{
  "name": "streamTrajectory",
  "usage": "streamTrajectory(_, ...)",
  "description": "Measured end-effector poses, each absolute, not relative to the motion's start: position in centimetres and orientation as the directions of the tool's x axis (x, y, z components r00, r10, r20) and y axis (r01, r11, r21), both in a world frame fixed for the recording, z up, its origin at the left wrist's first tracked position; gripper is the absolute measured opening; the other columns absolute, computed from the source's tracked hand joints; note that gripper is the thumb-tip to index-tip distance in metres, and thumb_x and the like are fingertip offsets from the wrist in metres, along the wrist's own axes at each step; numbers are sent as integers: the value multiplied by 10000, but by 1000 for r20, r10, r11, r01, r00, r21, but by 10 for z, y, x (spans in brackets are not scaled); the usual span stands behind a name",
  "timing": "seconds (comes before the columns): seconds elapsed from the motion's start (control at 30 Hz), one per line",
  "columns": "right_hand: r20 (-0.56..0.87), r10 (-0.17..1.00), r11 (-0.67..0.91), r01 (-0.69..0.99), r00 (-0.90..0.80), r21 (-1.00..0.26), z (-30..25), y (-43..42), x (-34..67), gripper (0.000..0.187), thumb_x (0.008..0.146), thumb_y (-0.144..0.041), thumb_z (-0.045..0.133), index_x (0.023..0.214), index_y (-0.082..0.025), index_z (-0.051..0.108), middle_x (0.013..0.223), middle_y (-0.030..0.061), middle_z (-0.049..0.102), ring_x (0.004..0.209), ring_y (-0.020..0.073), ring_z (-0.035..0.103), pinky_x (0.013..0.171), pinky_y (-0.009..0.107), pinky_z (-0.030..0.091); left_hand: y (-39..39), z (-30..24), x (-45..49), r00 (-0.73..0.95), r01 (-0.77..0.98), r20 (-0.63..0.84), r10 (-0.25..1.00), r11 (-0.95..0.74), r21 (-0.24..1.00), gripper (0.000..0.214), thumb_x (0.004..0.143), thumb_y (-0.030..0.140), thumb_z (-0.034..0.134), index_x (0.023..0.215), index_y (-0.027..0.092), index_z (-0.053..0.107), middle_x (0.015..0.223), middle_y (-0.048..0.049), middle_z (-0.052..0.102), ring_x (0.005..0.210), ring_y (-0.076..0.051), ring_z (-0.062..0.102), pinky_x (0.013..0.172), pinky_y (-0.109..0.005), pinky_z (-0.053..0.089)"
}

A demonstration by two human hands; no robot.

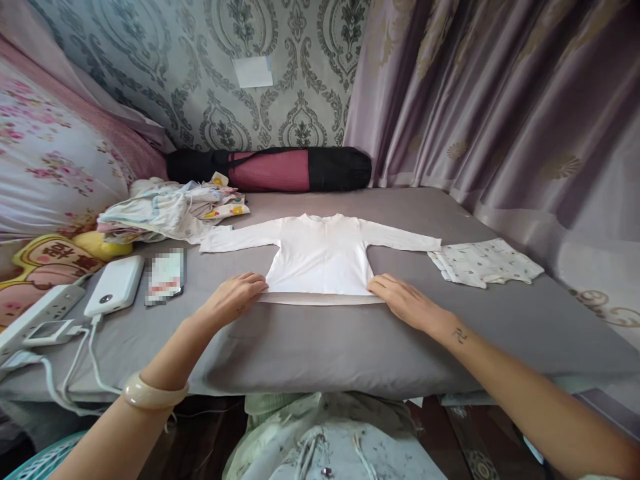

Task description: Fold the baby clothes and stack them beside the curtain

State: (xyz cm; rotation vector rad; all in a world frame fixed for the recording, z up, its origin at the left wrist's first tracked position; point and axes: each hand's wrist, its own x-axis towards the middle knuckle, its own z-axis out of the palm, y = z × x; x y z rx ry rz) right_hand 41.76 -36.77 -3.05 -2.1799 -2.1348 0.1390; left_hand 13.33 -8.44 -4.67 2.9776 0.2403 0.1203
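A small white long-sleeved shirt (323, 257) lies spread on the grey bedsheet, its neckline away from me and both sleeves stretched out sideways. At the left corner of its hem, my left hand (243, 292) is closed with the fingertips on the fabric. My right hand (403, 299) pinches the opposite hem corner. Between the two hands the bottom edge runs nearly straight, with a strip of cloth showing below it. The right cuff touches a folded patterned garment (487, 262). The left cuff reaches a pile of clothes (165, 210).
A power bank (115, 285) with a cable, a power strip (45, 310) and a phone-like object with a blurred face (165, 275) lie at left. A black and dark pink rolled bag (270, 169) rests along the wall. Curtains (480, 100) hang at right.
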Motion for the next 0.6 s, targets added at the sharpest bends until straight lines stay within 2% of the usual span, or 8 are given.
streamTrajectory(0.13,25,999,49,977,-44,-207,-31,-369,421,365,825,40,338,957,-216,562,1005,55,591,931,190,503,838,315,412,-92,-41,135,988,112,83,127,-981,161,348,902,146,352,1131,239,596,1139,-89,618,1084,-219,529,912,-346,448)
streamTrajectory(0.3,16,997,80,949,-79,-303,-34,-368,432,368,812,38,343,947,-205,584,961,49,609,911,179,517,848,313,409,-89,-45,135,993,102,47,112,-979,179,300,904,134,320,966,209,604,961,-79,634,939,-207,558,800,-315,448)
streamTrajectory(0.4,-11,999,45,917,-53,-395,-32,-367,438,339,810,1,374,927,-211,611,915,34,624,881,171,538,843,312,412,-87,-43,129,986,150,46,163,-968,202,229,878,162,387,913,210,608,921,-69,638,915,-209,565,783,-303,434)
streamTrajectory(0.47,-56,997,13,887,-44,-462,-28,-367,441,306,799,-31,413,883,-215,642,893,24,643,873,168,559,850,311,413,-86,-38,126,976,197,36,215,-943,268,188,877,230,434,884,211,622,898,-59,645,868,-197,574,758,-285,431)
streamTrajectory(0.6,-212,977,-99,816,-30,-569,-16,-356,446,191,768,-135,531,786,-218,703,771,-4,684,728,149,607,761,272,443,-77,-28,136,925,356,-47,376,-819,450,340,880,437,461,725,191,637,718,-17,617,664,-145,542,601,-235,382)
